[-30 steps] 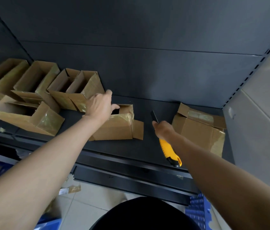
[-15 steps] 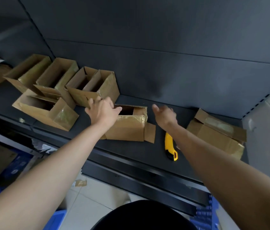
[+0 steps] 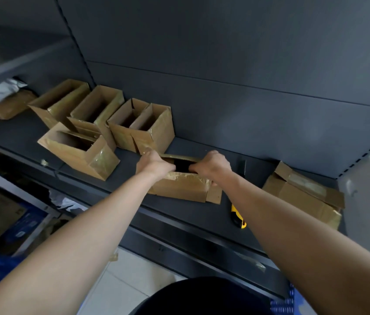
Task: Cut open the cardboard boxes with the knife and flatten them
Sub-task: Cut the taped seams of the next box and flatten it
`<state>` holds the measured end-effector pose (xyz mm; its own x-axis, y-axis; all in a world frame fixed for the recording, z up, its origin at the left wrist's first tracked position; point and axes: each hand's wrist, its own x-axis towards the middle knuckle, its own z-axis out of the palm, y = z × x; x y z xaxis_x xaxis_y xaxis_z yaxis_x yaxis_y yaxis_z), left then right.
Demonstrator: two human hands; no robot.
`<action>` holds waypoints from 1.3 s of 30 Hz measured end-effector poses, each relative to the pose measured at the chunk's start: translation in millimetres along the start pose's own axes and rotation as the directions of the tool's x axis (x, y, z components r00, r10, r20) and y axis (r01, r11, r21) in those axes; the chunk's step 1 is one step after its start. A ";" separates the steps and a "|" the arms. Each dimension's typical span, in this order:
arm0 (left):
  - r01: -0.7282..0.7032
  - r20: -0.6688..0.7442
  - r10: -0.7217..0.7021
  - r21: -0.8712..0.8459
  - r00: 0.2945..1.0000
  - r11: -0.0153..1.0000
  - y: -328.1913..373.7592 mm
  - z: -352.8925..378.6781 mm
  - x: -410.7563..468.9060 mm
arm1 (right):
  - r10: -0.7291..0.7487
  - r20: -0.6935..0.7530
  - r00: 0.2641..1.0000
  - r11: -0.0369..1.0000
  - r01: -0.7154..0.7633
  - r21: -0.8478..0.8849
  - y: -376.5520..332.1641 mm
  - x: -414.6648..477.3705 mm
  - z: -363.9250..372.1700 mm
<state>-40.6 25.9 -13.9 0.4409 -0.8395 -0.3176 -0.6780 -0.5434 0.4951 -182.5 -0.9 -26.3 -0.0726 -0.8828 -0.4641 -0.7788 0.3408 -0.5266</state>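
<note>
— Head view, item one?
— I am logging a small brown taped cardboard box (image 3: 179,187), lying on the dark grey metal shelf (image 3: 190,212) with its long axis running left to right.
— Hands?
— The left hand (image 3: 154,163) is curling over the left end of the box's open rim and the right hand (image 3: 213,165) over the right end. Both are gripping cardboard, with the box between them.
— Knife?
— The yellow-and-black utility knife (image 3: 238,218) is lying loose just right of the box, under the right forearm and nearer that hand. I am judging that a pull apart comes next.
— Others?
— Opened brown cardboard boxes (image 3: 102,123) are standing to the left.
</note>
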 end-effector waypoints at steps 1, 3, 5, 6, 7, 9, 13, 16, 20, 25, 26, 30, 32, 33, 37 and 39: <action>-0.019 -0.036 0.019 0.006 0.999 1.000 1.1 -1.8 -1.4 | -0.019 -0.004 1.000 1.000 0.019 0.011 -2.3 -2.7 -3.9; -0.027 -0.087 0.022 -0.057 0.996 0.998 2.5 -5.6 1.3 | -0.074 0.001 0.997 0.995 0.074 0.060 -7.7 -5.8 -15.2; -0.045 -0.109 0.024 -0.195 0.994 0.980 2.7 -9.4 5.1 | -0.109 0.010 0.994 0.986 0.107 0.131 -10.9 -8.2 -29.8; -0.064 -0.121 0.033 -0.262 0.992 0.963 0.8 -9.7 7.6 | -0.130 0.009 0.992 0.980 0.127 0.151 -11.2 -10.1 -36.6; -0.091 -0.138 0.047 -0.325 0.989 0.941 -1.5 -9.1 8.8 | -0.155 0.004 0.988 0.977 0.152 0.151 -10.5 -12.2 -42.6; -0.126 -0.171 0.053 -0.447 0.984 0.886 -4.8 -7.5 8.7 | -0.190 0.003 0.982 0.970 0.187 0.154 -6.7 -15.7 -51.9; -0.148 -0.152 0.072 -0.575 0.986 0.805 -4.3 -3.5 7.1 | -0.194 0.384 0.903 0.933 0.049 0.357 8.6 -29.6 -70.4; -0.199 -0.123 0.157 -0.632 0.980 0.749 2.8 -2.7 4.7 | -0.089 0.313 0.945 0.884 -0.070 0.462 22.8 -23.9 -73.9; -0.206 -0.059 0.242 -0.736 0.969 0.645 9.2 -5.7 6.8 | 0.104 -0.095 0.990 0.888 -0.049 0.457 44.9 -6.0 -71.9; -0.168 0.025 0.383 -0.872 0.923 0.461 13.6 -2.6 5.2 | 0.096 0.066 0.993 0.700 -0.114 0.705 59.2 -10.1 -84.3; -0.170 0.027 0.408 -0.882 0.912 0.439 14.4 -1.1 5.7 | 0.119 0.102 0.988 0.642 -0.155 0.751 60.9 -10.7 -85.0; -0.155 0.098 0.506 -0.887 0.857 0.435 18.3 3.9 8.7 | 0.115 0.163 0.980 0.369 -0.194 0.909 61.8 -16.7 -82.5; -0.134 0.168 0.532 -0.866 0.830 0.482 18.0 3.5 8.9 | 0.135 0.117 0.984 0.319 -0.155 0.935 63.9 -19.2 -81.6; -0.110 0.201 0.532 -0.861 0.822 0.496 17.5 3.0 9.1 | 0.150 0.096 0.984 0.308 -0.139 0.941 65.6 -19.4 -82.0; 0.196 0.290 0.410 -0.947 0.865 0.255 18.4 5.2 12.5 | 0.248 0.035 0.968 0.224 -0.093 0.970 74.5 -19.3 -81.5; 0.298 0.360 0.294 -0.925 0.885 0.237 21.1 14.7 17.8 | 0.279 0.024 0.960 0.157 -0.070 0.985 74.8 -20.2 -77.2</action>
<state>-55.7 -0.6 -21.1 -0.0209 -0.9040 -0.4271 0.5141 -0.3761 0.7709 -287.5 17.4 -1.4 -0.2726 -0.7446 -0.6094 0.4966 0.4336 -0.7519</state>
